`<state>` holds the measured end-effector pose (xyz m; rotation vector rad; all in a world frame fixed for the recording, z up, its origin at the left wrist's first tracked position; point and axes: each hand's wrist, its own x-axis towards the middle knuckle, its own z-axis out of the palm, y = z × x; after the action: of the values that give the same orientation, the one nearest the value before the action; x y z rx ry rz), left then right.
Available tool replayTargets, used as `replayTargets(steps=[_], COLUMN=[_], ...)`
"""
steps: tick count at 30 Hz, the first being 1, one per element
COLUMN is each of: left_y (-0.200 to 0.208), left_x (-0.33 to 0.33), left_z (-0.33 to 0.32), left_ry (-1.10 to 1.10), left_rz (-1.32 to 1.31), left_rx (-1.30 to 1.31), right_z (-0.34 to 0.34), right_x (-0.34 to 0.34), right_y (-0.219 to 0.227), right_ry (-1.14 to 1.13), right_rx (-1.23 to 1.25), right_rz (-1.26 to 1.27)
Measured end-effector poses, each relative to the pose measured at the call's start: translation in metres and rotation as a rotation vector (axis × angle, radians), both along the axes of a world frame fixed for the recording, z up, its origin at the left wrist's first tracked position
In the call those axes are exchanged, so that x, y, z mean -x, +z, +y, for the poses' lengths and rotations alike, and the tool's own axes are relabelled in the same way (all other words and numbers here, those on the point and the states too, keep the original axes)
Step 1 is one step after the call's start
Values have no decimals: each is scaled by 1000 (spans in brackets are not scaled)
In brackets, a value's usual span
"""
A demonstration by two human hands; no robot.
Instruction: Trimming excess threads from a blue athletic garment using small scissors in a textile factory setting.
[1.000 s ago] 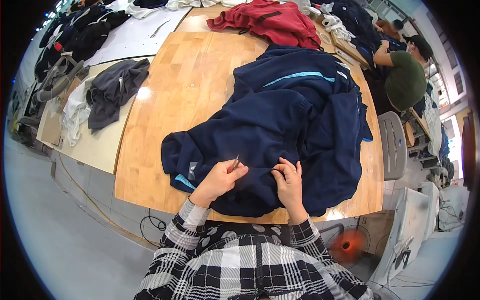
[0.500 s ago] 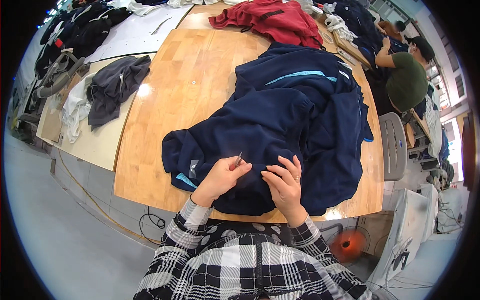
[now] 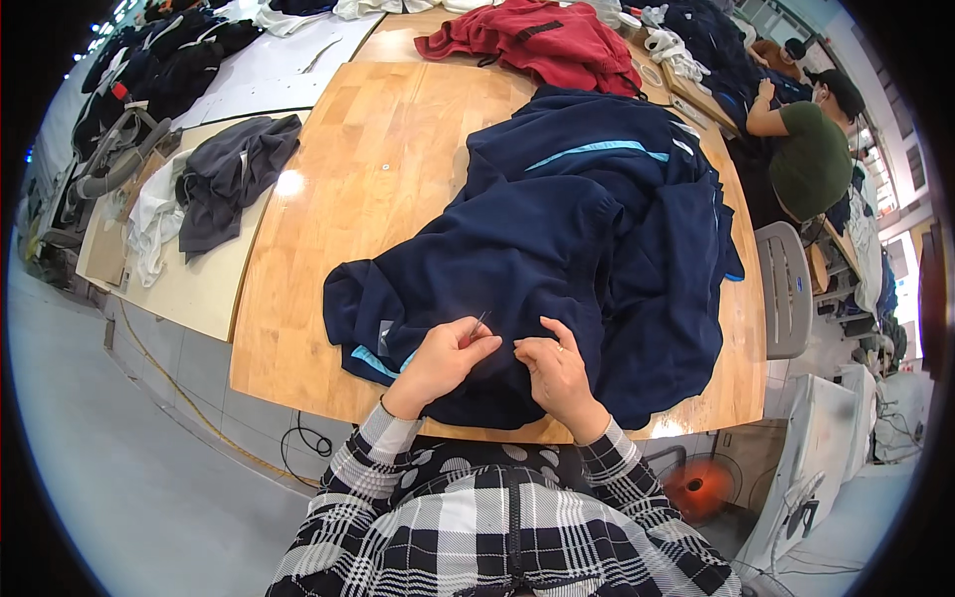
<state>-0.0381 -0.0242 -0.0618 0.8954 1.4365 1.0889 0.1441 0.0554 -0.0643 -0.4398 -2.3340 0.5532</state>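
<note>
A navy blue garment point(image 3: 517, 239) with light blue trim lies bunched on the wooden table point(image 3: 338, 149). Over its near part, my left hand point(image 3: 450, 360) is closed around small thread snips point(image 3: 479, 325), whose thin metal tips point up and away from me. Just to the right, my right hand point(image 3: 557, 376) pinches thumb and index finger together above the same cloth. Whatever sits in that pinch is too small to make out. A narrow gap separates the two hands.
A red garment point(image 3: 537, 45) rests at the table's far end. Grey cloth point(image 3: 234, 179) and white cloth point(image 3: 157, 224) lie on a lower board at left. A grey chair point(image 3: 784, 289) stands by the right edge, with a person in green point(image 3: 811, 164) beyond it.
My right hand has drawn its fingers in and shifted slightly left. The snips in my left hand have turned a little. The garment lies almost as before.
</note>
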Motion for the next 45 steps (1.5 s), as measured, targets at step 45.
replayTargets(steps=[45], left_y=[34], left_x=[0], left_z=[-16], left_ry=[-411], left_rz=[759], left_rx=[-183], right_z=[-6], right_x=[-10], right_y=[-9], right_ry=[4], right_rx=[98], right_rz=[59])
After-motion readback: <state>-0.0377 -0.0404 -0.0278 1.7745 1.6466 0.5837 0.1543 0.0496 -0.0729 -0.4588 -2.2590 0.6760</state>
